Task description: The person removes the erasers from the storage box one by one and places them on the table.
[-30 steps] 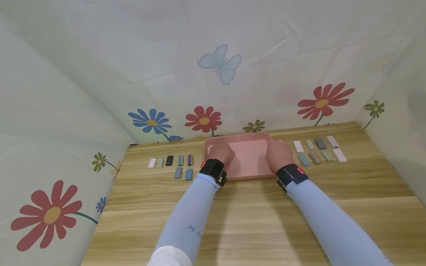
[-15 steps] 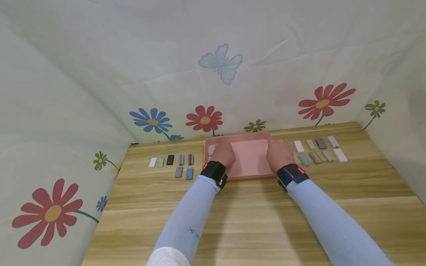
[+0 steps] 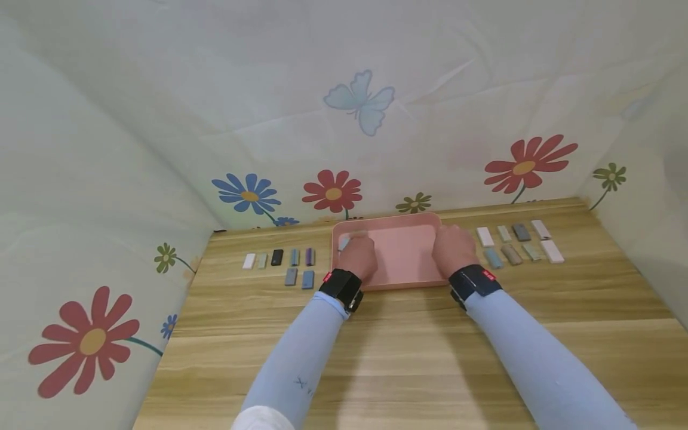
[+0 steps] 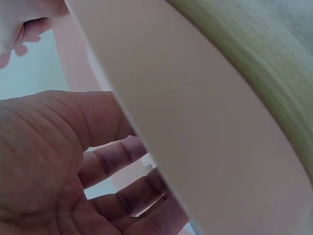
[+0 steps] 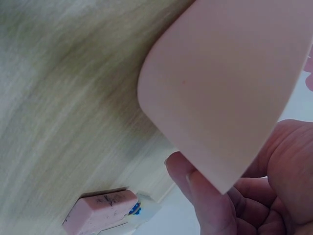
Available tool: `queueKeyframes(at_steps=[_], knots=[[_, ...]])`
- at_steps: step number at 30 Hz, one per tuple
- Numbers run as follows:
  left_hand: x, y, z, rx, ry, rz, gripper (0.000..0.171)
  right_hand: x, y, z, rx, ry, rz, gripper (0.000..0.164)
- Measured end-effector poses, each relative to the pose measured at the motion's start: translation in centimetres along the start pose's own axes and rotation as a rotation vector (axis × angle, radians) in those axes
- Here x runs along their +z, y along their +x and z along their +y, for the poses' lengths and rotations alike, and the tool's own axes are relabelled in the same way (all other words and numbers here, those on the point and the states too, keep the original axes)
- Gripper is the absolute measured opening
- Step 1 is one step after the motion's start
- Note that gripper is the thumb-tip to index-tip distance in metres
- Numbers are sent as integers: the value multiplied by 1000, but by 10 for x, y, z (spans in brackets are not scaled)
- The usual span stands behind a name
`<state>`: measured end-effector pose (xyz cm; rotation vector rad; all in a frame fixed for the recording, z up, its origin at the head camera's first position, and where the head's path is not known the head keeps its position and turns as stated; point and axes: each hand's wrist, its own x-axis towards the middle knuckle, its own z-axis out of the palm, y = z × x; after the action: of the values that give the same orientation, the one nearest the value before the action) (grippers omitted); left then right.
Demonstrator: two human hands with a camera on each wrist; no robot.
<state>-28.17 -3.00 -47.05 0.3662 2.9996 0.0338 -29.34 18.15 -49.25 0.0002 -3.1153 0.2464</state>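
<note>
A shallow pink tray stands near the back edge of the wooden table. My left hand is inside its left end, fingers loosely bent; the tray wall hides their tips in the left wrist view. Just beyond that hand, a small pale blue block and a greenish piece show in the tray. My right hand grips the tray's right side, with fingers bent around the edge in the right wrist view. Below the tray there, a pink eraser with dark marks lies on the table.
Left of the tray are several small blocks, among them a black one and a blue one. Several more lie in two rows to its right, such as a white block and a brown one. A flowered cloth hangs behind.
My left hand has drawn slightly back toward me inside the tray, uncovering the pale blue block and the greenish piece. My right hand stays at the tray's right side.
</note>
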Motion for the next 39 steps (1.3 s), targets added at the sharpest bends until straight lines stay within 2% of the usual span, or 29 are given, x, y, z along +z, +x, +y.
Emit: queueKeyframes(at_steps=[3, 5, 9, 11, 14, 17, 19, 21, 24, 27, 31, 33, 39], knots=[[2, -2, -4, -11, -21, -33, 11, 1, 0, 0, 0, 6, 8, 20], [3, -3, -8, -8, -41, -29, 9, 1, 0, 0, 1, 5, 9, 20], [5, -6, -17, 25, -54, 19, 7, 2, 1, 0, 1, -3, 7, 20], [4, -7, -23, 20, -97, 31, 6, 3, 1, 0, -2, -4, 1, 20], [1, -10, -32, -6, -262, 26, 3, 3, 2, 0, 1, -5, -9, 21], [-5, -14, -43, -28, -456, 22, 27, 3, 3, 0, 4, 8, -5, 21], [-12, -18, -50, -61, -532, 28, 35, 3, 2, 1, -4, 10, 19, 21], [-21, -24, -59, -98, -524, 39, 35, 4, 2, 2, -16, 10, 50, 21], [-33, -29, -76, -153, -484, 71, 20, 4, 2, 3, -28, 4, 72, 20], [-41, -35, -99, -181, -503, 100, 23, 4, 3, 4, -13, 7, 54, 19], [-42, -43, -131, -225, -541, 146, 30, 3, 4, 4, 6, 16, 37, 21], [-40, -47, -147, -233, -523, 180, 30, 3, 4, 4, 8, 23, 35, 21], [-24, -65, -186, -303, -512, 220, 32, 3, 4, 4, 3, 6, 24, 22]])
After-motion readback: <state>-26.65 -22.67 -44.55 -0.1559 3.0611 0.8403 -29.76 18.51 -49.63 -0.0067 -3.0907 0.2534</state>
